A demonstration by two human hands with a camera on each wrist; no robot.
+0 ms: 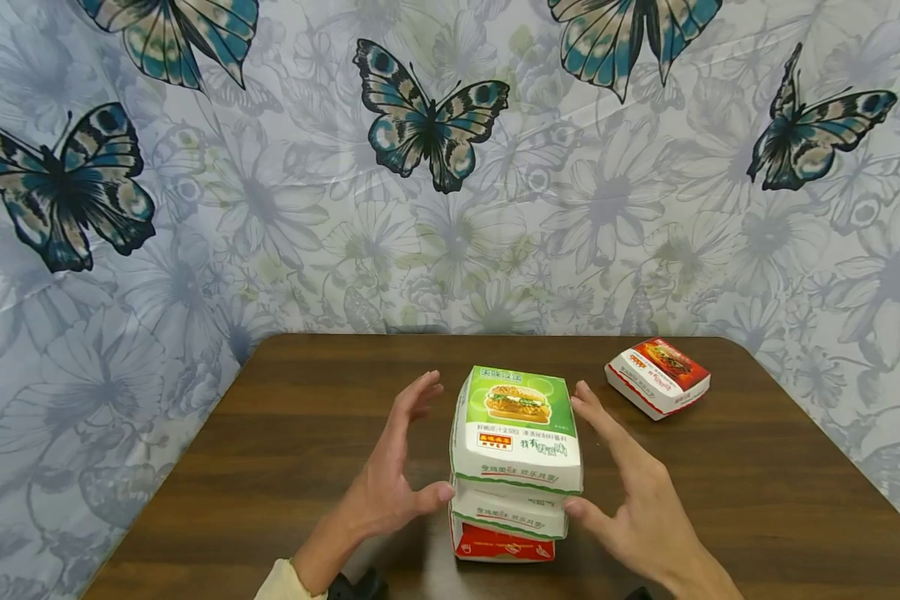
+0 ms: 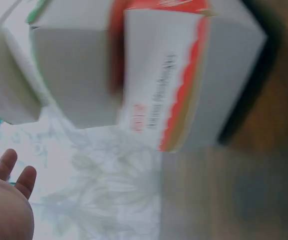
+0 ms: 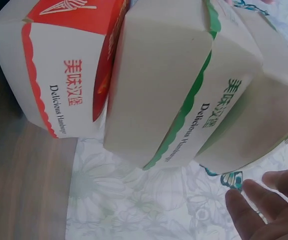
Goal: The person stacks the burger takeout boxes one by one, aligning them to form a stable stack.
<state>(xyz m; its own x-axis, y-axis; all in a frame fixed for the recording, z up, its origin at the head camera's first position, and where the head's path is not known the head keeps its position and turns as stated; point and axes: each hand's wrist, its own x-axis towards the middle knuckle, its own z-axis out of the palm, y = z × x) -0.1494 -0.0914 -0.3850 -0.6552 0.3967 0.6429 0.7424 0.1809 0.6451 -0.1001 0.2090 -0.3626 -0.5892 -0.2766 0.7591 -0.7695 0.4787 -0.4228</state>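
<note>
Three hamburger boxes are stacked near the front of the table in the head view. A green-and-white box [image 1: 525, 408] is on top, a second green-and-white box [image 1: 510, 510] is in the middle, and a red-and-white box [image 1: 504, 546] forms the base. My left hand [image 1: 390, 479] is at the stack's left side, fingers spread, thumb tip close to the boxes. On the opposite side, my right hand [image 1: 637, 492] has its fingers extended and its thumb by the middle box. Whether either thumb touches cardboard, I cannot tell. Both wrist views show fingers apart from the box sides.
Another red-and-white hamburger box [image 1: 657, 377] lies at the back right of the brown wooden table [image 1: 307, 400]. Behind the table hangs a pale floral cloth [image 1: 292, 233] printed with butterflies.
</note>
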